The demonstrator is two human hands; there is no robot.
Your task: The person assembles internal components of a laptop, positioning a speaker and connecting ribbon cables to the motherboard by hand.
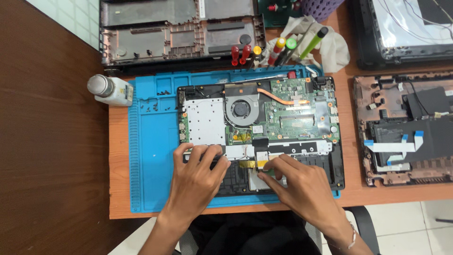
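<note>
On the blue mat [146, 156] at frame centre our opened laptop [258, 134] lies, left hand [198, 177] flat, fingers spread, right hand [295, 182] pinching near a yellow ribbon cable [247, 164] we could tear by tugging.

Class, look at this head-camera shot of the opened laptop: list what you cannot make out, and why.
- Head view: the parts under the left hand and right hand are covered by them.
- Loose screws on the blue mat: too small to tell apart.
- Dismantled casing top right: cut by the frame edge.
</note>
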